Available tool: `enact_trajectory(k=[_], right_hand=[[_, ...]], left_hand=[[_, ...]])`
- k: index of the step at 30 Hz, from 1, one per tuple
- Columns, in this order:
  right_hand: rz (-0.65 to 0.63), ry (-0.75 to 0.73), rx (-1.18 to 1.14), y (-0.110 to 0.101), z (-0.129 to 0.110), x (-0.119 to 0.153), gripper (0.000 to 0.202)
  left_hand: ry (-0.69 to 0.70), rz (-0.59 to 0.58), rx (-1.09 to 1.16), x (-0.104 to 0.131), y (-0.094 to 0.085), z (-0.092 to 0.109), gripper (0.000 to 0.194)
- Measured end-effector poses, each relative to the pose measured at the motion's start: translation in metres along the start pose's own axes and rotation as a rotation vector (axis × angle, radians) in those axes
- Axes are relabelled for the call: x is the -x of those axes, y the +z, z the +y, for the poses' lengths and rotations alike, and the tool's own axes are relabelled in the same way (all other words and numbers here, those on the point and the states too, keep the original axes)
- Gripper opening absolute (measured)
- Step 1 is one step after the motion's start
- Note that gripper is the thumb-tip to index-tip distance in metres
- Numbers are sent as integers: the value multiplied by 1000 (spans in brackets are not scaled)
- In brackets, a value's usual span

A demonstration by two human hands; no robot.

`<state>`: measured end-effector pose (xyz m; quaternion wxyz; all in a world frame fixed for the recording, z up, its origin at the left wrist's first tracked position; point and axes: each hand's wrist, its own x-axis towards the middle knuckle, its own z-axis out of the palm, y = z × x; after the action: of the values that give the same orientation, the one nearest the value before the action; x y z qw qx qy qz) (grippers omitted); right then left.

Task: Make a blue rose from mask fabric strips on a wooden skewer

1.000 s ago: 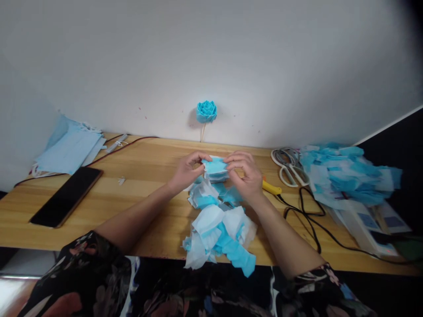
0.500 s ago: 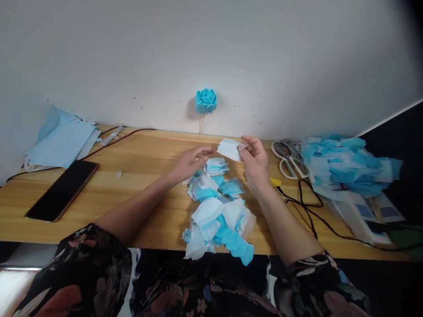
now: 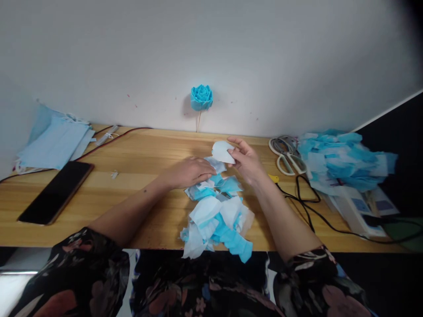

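Between the thumb and fingers of my right hand (image 3: 246,160) is a white cut piece of mask fabric (image 3: 222,152), rounded at its left edge. It is held just above the table, over a small stack of cut pieces (image 3: 217,165). My left hand (image 3: 193,171) lies palm down at the left side of that stack, fingers stretched and touching the pieces; its thumb is partly hidden. Closer to me, a loose heap of white and blue cut pieces (image 3: 206,215) reaches the table's front edge. A blue fabric rose (image 3: 201,97) on a thin stick leans against the wall.
Blue face masks (image 3: 54,138) and a black phone (image 3: 56,193) lie on the left of the wooden table (image 3: 132,152). To the right are white-handled scissors (image 3: 291,164), a black cable (image 3: 306,207) and a large pile of blue and white scraps (image 3: 345,163) on some boxes.
My left hand has come down onto the stack of cut pieces. My right hand has shifted slightly left and lower with the white piece, which is turned to show its rounded outline.
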<state>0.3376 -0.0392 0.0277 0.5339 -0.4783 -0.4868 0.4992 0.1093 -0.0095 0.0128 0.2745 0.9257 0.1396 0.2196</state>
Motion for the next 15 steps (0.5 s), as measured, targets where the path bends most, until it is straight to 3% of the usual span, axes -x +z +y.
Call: enact_trajectory(k=[4,10,15], right_hand=[[-109,72,91,5,8,3,47],[-23,24,357,1,21,-3,45],[-48,58,449,-1,22,-3,49]], left_hand=[[-13,12,-42,1,2,-3,25],[6,-30,-26,3,0,-9,25],[-26,-27,-70,5,-12,-7,23]])
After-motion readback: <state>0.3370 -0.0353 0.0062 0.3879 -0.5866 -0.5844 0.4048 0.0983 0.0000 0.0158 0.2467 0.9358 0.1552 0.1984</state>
